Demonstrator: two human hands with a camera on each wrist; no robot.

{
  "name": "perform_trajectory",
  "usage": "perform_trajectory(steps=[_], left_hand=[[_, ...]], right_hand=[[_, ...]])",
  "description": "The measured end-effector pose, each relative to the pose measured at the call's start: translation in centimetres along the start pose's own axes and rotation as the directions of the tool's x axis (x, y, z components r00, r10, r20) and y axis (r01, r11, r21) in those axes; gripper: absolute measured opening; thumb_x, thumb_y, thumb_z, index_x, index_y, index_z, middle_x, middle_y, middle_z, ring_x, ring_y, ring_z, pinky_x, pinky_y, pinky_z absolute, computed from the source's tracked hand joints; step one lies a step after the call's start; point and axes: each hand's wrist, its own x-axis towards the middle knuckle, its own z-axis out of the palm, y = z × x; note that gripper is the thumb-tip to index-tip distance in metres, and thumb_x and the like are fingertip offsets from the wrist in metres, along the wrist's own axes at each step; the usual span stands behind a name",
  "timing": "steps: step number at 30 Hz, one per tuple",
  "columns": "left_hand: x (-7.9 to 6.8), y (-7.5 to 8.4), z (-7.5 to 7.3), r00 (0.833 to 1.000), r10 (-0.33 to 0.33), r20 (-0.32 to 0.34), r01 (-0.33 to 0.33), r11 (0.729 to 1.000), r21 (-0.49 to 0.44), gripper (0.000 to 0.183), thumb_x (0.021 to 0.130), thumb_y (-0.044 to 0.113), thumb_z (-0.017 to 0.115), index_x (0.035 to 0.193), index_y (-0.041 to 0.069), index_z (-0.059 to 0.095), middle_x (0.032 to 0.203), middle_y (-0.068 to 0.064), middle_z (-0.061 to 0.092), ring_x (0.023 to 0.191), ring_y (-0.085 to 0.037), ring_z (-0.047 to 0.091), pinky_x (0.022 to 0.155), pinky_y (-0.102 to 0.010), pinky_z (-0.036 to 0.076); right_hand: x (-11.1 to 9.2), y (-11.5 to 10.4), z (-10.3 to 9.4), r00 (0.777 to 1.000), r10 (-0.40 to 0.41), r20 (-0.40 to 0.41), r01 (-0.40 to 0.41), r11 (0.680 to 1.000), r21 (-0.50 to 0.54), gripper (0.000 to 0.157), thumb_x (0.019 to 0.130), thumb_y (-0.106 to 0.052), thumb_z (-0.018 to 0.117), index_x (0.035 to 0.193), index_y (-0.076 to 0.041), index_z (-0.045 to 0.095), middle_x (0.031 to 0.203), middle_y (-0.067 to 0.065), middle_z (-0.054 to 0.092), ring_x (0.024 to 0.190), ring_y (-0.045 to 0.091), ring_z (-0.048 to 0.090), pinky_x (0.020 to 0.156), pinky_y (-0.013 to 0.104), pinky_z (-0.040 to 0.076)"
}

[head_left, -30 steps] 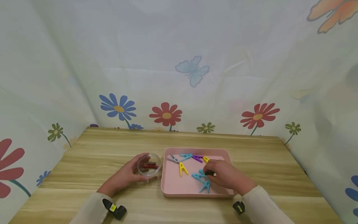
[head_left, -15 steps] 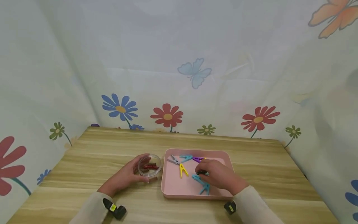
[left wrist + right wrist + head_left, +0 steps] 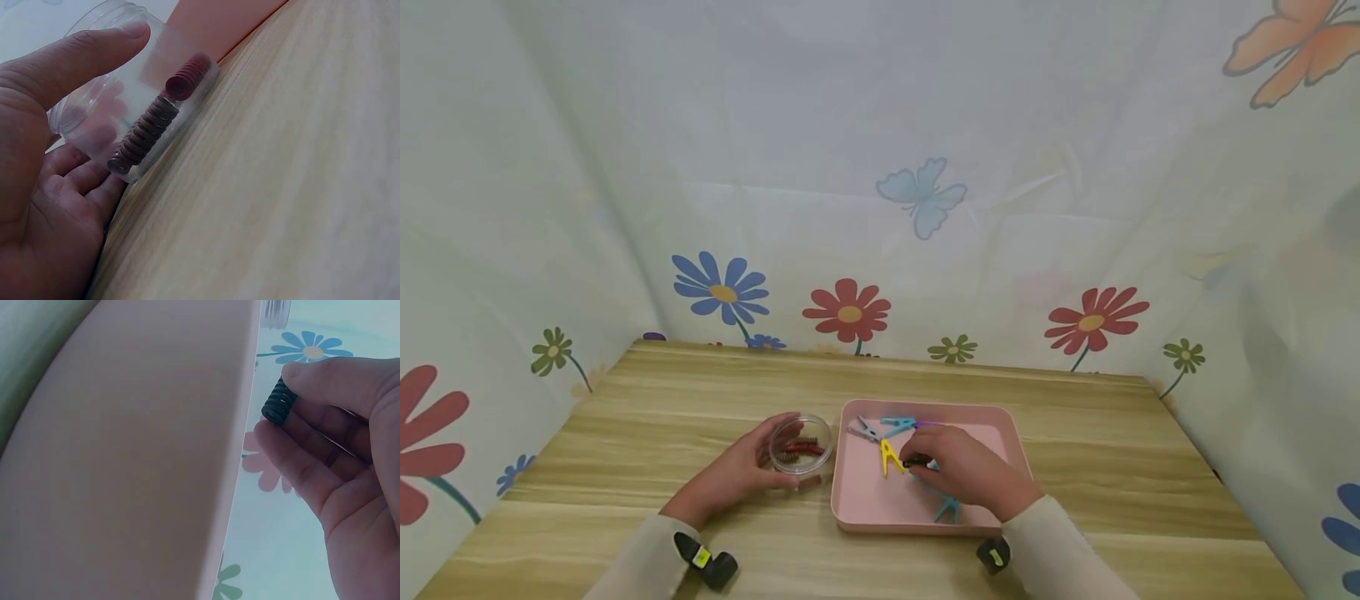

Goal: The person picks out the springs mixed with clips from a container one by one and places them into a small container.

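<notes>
My left hand grips a clear plastic jar that stands on the table left of the tray. Inside it lie a red coil spring and a brown coil spring, plain in the left wrist view. Between thumb and fingers my right hand pinches a dark green coil spring, held above the pink tray. Near that spring in the head view lies a yellow clothespin. A blue clothespin shows below the right hand, which hides part of the tray's contents.
In the tray's back left are a grey clothespin and another blue clothespin. The wooden table reaches back to a flower-printed cloth, which also hangs at both sides.
My right hand has moved left across the tray with the dark spring, from over the blue clothespins toward the yellow one. The left hand and jar have stayed in place.
</notes>
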Motion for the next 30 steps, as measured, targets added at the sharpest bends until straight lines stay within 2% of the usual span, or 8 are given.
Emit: perform_trajectory(steps=[6,13,18,24,30], left_hand=[[0.0,0.1,0.0,1.0,0.002,-0.002,-0.002,1.0,-0.004,0.092,0.072,0.033,0.085,0.147,0.026,0.033,0.153,-0.006,0.04,0.145,-0.027,0.033,0.118,-0.047,0.023],[0.0,0.1,0.0,1.0,-0.012,-0.009,0.012,1.0,-0.007,0.092,0.071,0.034,0.086,0.147,0.028,0.034,0.153,-0.005,0.041,0.145,-0.028,0.033,0.118,-0.05,0.021],[0.0,0.1,0.1,0.999,-0.043,-0.013,0.043,0.999,-0.006,0.092,0.07,0.036,0.086,0.146,0.031,0.035,0.152,-0.001,0.042,0.145,-0.026,0.032,0.119,-0.052,0.019],[0.0,0.1,0.1,0.999,-0.041,-0.014,0.041,0.999,-0.008,0.09,0.07,0.035,0.086,0.145,0.032,0.036,0.152,-0.001,0.043,0.145,-0.025,0.032,0.119,-0.052,0.018],[-0.1,0.1,0.1,0.999,-0.042,-0.02,0.042,0.999,0.001,0.09,0.07,0.036,0.086,0.144,0.032,0.036,0.151,-0.001,0.044,0.145,-0.026,0.033,0.119,-0.054,0.019]], right_hand=[[0.5,-0.4,0.4,1.0,-0.009,-0.018,0.008,1.0,-0.015,0.01,0.09,-0.017,0.069,0.1,-0.015,0.071,0.095,-0.009,0.066,0.086,0.003,0.057,0.078,0.02,0.051],[1.0,-0.7,0.8,0.997,-0.052,-0.054,0.053,0.998,0.023,0.008,0.089,-0.013,0.069,0.097,-0.014,0.071,0.095,-0.008,0.067,0.084,0.004,0.059,0.075,0.018,0.051],[1.3,-0.9,1.1,0.997,-0.046,-0.054,0.047,0.999,0.013,0.008,0.089,-0.014,0.069,0.097,-0.014,0.071,0.095,-0.007,0.067,0.085,0.004,0.06,0.076,0.018,0.052],[1.5,-1.2,1.4,0.998,-0.029,-0.047,0.031,0.999,0.032,0.01,0.09,-0.015,0.069,0.099,-0.011,0.071,0.096,-0.005,0.067,0.086,0.005,0.061,0.079,0.02,0.053],[2.0,-1.7,1.7,0.999,-0.009,-0.047,0.01,1.0,0.011,0.012,0.091,-0.017,0.068,0.102,-0.014,0.071,0.097,-0.007,0.067,0.086,0.003,0.06,0.08,0.019,0.053]])
